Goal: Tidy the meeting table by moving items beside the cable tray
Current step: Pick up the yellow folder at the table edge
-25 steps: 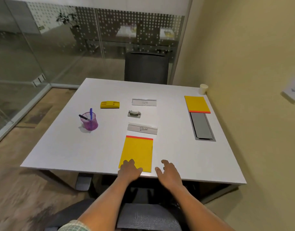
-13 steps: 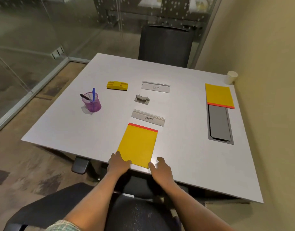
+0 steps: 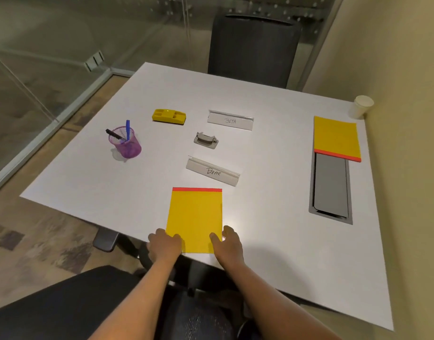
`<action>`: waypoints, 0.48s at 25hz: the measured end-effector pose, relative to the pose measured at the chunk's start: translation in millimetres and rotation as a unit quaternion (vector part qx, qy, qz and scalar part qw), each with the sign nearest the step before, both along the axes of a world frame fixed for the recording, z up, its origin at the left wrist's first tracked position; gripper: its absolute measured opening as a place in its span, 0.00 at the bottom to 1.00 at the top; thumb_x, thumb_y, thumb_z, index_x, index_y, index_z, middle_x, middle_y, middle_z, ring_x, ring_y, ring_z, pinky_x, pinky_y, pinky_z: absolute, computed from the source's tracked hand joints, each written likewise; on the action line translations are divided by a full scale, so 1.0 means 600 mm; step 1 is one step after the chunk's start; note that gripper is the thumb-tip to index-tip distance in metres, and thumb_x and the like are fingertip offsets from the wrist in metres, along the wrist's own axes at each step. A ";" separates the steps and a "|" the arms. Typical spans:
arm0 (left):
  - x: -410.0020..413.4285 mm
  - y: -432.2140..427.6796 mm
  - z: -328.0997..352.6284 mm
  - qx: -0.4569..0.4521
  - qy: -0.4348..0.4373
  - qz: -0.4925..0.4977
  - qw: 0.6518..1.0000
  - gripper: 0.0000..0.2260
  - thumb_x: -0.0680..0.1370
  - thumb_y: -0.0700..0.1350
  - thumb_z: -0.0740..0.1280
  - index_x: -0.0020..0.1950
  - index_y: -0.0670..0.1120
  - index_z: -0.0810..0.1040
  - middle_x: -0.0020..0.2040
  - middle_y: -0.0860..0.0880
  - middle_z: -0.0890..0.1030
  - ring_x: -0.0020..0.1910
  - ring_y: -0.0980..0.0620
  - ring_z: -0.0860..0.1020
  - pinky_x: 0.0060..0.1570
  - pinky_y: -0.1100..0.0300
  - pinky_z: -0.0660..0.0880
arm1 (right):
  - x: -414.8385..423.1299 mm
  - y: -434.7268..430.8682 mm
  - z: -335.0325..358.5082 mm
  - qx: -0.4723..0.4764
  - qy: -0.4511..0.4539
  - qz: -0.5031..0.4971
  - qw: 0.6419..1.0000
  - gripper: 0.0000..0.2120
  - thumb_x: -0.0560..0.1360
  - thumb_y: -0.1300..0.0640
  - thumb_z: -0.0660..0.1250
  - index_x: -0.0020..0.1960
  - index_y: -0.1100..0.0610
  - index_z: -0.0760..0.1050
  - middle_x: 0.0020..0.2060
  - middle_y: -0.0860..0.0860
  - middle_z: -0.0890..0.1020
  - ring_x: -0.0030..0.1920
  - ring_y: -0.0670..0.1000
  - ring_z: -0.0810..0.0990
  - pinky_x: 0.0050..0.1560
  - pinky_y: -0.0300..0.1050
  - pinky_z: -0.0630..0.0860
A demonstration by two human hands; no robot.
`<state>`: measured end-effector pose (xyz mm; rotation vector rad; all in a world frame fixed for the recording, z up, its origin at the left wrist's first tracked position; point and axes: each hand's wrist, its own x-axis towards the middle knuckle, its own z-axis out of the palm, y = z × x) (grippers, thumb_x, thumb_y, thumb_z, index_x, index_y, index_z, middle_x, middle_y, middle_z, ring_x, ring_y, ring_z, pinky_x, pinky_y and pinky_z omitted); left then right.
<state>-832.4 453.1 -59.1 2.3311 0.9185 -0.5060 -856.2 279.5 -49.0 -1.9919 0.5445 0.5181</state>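
Observation:
A yellow notepad with a red top strip lies at the near edge of the white table. My left hand holds its near left corner with curled fingers. My right hand holds the near right corner, thumb on top and fingers along the pad's edge. The grey cable tray is set into the table at the right. A second yellow notepad lies at the tray's far end, overlapping it.
Name plates marked "BEAR" and "BETA", a small grey clip-like piece, a yellow block and a purple pen cup sit mid-table. A paper cup stands in the far right corner. A black chair faces me.
Both hands moved onto the near notepad's corners, and the pad has turned from slanted to straight. My view has come closer and tilted down.

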 end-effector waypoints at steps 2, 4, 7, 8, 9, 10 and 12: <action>-0.015 -0.019 0.004 -0.021 0.014 0.043 0.999 0.19 0.80 0.45 0.64 0.70 0.42 0.67 0.68 0.38 0.69 0.65 0.35 0.71 0.60 0.44 0.74 | -0.005 -0.022 -0.003 -0.004 0.010 -0.019 1.000 0.26 0.80 0.47 0.63 0.74 0.56 0.65 0.70 0.53 0.72 0.68 0.54 0.73 0.65 0.46 0.69; -0.026 -0.041 0.009 -0.053 0.018 0.092 0.994 0.18 0.80 0.43 0.63 0.69 0.40 0.67 0.68 0.37 0.69 0.63 0.34 0.73 0.56 0.45 0.75 | -0.008 -0.047 -0.004 -0.015 0.021 -0.030 0.999 0.23 0.80 0.48 0.63 0.72 0.55 0.68 0.68 0.54 0.74 0.65 0.54 0.75 0.62 0.45 0.69; -0.043 -0.078 0.014 -0.086 -0.018 0.112 0.990 0.17 0.82 0.44 0.59 0.71 0.41 0.66 0.67 0.38 0.71 0.58 0.38 0.75 0.52 0.48 0.76 | -0.013 -0.084 -0.009 -0.030 0.032 -0.033 0.999 0.19 0.80 0.49 0.63 0.68 0.54 0.73 0.65 0.54 0.77 0.63 0.54 0.76 0.62 0.46 0.70; -0.046 -0.090 0.016 -0.099 -0.037 0.114 0.988 0.16 0.83 0.44 0.58 0.70 0.42 0.67 0.64 0.39 0.73 0.55 0.40 0.76 0.52 0.49 0.75 | -0.014 -0.094 -0.009 -0.031 0.030 -0.035 0.998 0.17 0.80 0.49 0.62 0.66 0.54 0.74 0.64 0.54 0.78 0.62 0.54 0.76 0.62 0.47 0.71; -0.047 -0.100 0.018 -0.116 -0.058 0.121 0.984 0.15 0.83 0.43 0.56 0.69 0.43 0.69 0.61 0.40 0.75 0.53 0.41 0.76 0.51 0.50 0.74 | -0.013 -0.103 -0.009 -0.032 0.028 -0.043 0.998 0.16 0.80 0.50 0.62 0.65 0.55 0.75 0.63 0.53 0.79 0.61 0.54 0.77 0.61 0.48 0.72; -0.050 -0.113 0.019 -0.129 -0.079 0.129 0.980 0.14 0.83 0.43 0.55 0.67 0.43 0.70 0.58 0.41 0.77 0.51 0.43 0.75 0.51 0.51 0.73 | -0.014 -0.116 -0.009 -0.031 0.027 -0.053 0.998 0.15 0.80 0.50 0.61 0.64 0.55 0.76 0.62 0.53 0.79 0.59 0.54 0.77 0.61 0.48 0.73; -0.052 -0.142 0.023 -0.140 -0.115 0.130 0.975 0.12 0.83 0.42 0.54 0.64 0.45 0.71 0.55 0.43 0.77 0.49 0.44 0.75 0.50 0.53 0.71 | -0.013 -0.140 -0.008 -0.026 0.032 -0.077 0.996 0.15 0.80 0.52 0.60 0.63 0.55 0.77 0.59 0.53 0.80 0.57 0.54 0.77 0.58 0.49 0.74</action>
